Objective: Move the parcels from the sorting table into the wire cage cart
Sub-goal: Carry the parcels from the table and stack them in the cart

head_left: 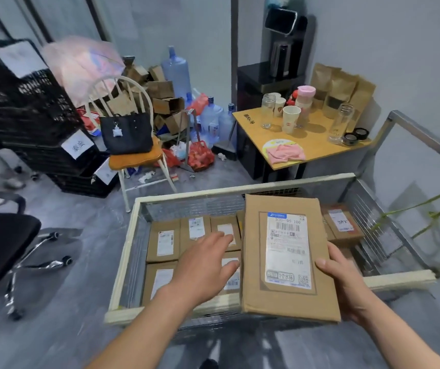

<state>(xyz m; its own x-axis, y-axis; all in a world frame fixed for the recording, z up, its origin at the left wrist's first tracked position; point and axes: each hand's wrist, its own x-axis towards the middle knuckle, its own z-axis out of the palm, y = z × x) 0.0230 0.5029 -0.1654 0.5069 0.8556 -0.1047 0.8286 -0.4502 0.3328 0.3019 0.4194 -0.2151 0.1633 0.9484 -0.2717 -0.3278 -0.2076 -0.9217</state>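
Parcel sorting back room.
Labelled parcels [163, 242] fill a wire cage cart [267, 183]; behind it, stacked black crates [24, 102] and discarded cartons [163, 102].

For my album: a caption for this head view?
Right hand holds a parcel over the wire cage cart.

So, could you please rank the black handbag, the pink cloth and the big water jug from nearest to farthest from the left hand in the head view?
From the left hand:
1. Black handbag, on the chair, up and left.
2. Pink cloth, on the wooden table, up and right.
3. Big water jug, against the back wall, farthest.
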